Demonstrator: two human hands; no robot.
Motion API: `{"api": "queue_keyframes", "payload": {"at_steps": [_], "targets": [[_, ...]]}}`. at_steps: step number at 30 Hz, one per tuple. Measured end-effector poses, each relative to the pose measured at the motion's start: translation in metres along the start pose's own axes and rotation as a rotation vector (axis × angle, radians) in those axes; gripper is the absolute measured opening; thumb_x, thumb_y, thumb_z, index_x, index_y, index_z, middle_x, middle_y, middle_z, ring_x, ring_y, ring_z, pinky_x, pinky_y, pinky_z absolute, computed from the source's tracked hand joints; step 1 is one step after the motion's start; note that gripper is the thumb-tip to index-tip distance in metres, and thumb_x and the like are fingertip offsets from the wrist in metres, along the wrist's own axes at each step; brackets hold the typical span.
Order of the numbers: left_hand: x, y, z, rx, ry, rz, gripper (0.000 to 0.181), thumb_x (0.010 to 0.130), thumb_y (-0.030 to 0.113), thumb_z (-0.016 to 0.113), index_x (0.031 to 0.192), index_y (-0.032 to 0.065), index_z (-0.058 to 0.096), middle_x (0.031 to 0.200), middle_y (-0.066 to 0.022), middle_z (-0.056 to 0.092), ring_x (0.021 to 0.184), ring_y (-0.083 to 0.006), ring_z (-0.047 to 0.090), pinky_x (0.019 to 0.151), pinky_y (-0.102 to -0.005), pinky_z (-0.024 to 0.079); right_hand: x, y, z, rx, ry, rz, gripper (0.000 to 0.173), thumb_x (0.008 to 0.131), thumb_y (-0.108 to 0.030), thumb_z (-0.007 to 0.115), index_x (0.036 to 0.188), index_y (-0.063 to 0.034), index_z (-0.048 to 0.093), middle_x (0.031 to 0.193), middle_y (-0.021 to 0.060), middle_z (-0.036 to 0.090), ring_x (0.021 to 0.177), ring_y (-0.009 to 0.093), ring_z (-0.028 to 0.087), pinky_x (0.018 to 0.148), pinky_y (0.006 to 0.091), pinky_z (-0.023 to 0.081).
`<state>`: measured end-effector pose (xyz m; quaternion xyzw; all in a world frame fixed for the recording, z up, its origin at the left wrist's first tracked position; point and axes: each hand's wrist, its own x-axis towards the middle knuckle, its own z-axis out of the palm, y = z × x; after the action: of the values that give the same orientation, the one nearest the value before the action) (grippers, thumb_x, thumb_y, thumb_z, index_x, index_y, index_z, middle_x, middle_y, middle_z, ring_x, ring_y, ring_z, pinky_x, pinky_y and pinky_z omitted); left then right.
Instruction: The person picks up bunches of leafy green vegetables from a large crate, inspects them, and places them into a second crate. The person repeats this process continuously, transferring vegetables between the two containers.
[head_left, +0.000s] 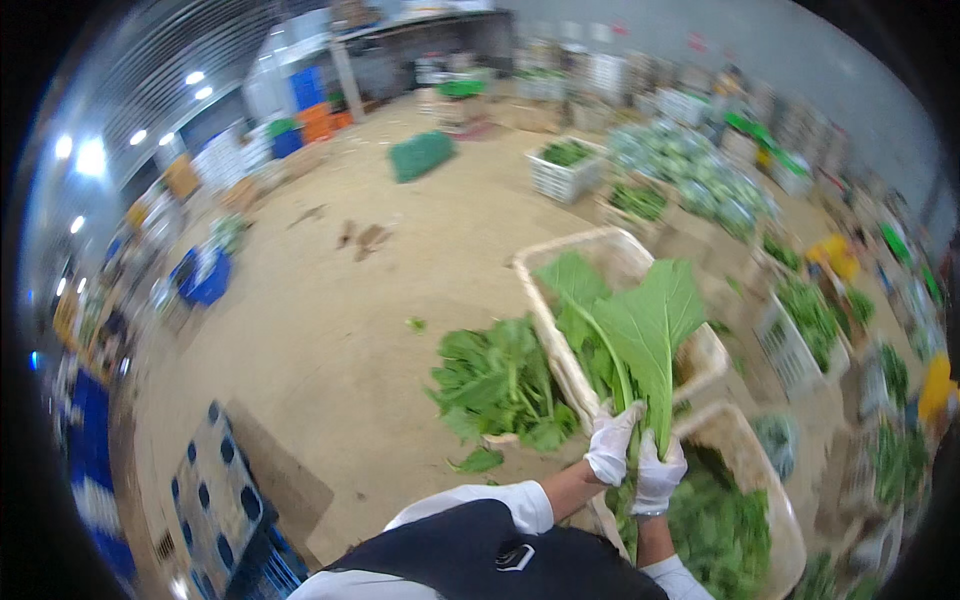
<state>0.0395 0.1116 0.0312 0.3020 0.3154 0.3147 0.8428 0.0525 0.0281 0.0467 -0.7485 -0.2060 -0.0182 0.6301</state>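
Observation:
My left hand (613, 441), in a white glove, grips stalks of leafy greens (616, 360). Close beside it, my right hand (660, 474), gloved too, pinches the lower stem of a broad green leaf (651, 315). Both hands are over the gap between two dirty white plastic crates. The farther crate (546, 319) lies beyond the hands, partly hidden by the raised leaves. Nearer and to the right, another crate (780, 495) holds dark leafy greens (716, 517). A heap of cut greens (491, 375) rests left of the farther crate.
A blue pallet-like stack (217, 487) stands at the lower left. Loose leaves (478, 460) lie on the concrete floor. White crates of greens (802, 330) and bagged vegetables (690, 169) line the right side. A green sack (421, 155) lies farther off, near a white basket (568, 176).

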Motion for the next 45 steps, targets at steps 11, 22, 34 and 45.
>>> {"api": "queue_keyframes", "payload": {"at_steps": [11,22,34,45], "targets": [[0.069,0.048,-0.176,-0.554,0.359,-0.123,0.026,0.081,0.016,0.062,0.101,-0.0008,0.059,0.087,-0.0120,0.064,0.070,-0.0259,0.061,0.063,-0.0395,0.051,-0.049,0.016,0.168,-0.179,-0.225,-0.415,0.025,0.069,-0.004,0.064,0.092,0.0035,0.062,0.075,0.0169,0.062,0.065,0.032,0.059,0.063,0.0374,0.048],[0.048,0.099,-0.317,0.093,0.842,0.100,0.071,0.085,0.037,0.058,0.139,0.0074,0.024,0.120,-0.0166,0.050,0.105,-0.0275,0.051,0.083,-0.0379,0.043,-0.008,0.024,0.239,-0.322,-0.823,-0.095,0.065,0.071,-0.011,0.068,0.125,0.0049,0.037,0.122,0.0223,0.047,0.105,0.031,0.052,0.089,0.0371,0.043],[0.044,0.155,-0.189,-0.069,0.022,0.655,0.040,0.095,0.026,0.041,0.129,0.0038,0.038,0.123,-0.0067,0.047,0.111,-0.0146,0.045,0.097,-0.0277,0.035,-0.028,-0.053,0.245,0.350,-0.668,-0.119,0.044,0.084,-0.021,0.061,0.119,0.0021,0.048,0.114,0.0153,0.053,0.103,0.025,0.052,0.089,0.0332,0.040],[0.037,0.149,-0.155,-0.200,0.014,0.280,0.031,0.088,0.019,0.056,0.115,0.0031,0.053,0.099,-0.0039,0.062,0.077,-0.0117,0.058,0.072,-0.0254,0.049,-0.019,-0.037,0.197,0.052,-0.544,-0.561,0.030,0.089,-0.032,0.053,0.088,-0.0022,0.060,0.075,0.0095,0.061,0.053,0.024,0.055,0.049,0.0353,0.043]]}}
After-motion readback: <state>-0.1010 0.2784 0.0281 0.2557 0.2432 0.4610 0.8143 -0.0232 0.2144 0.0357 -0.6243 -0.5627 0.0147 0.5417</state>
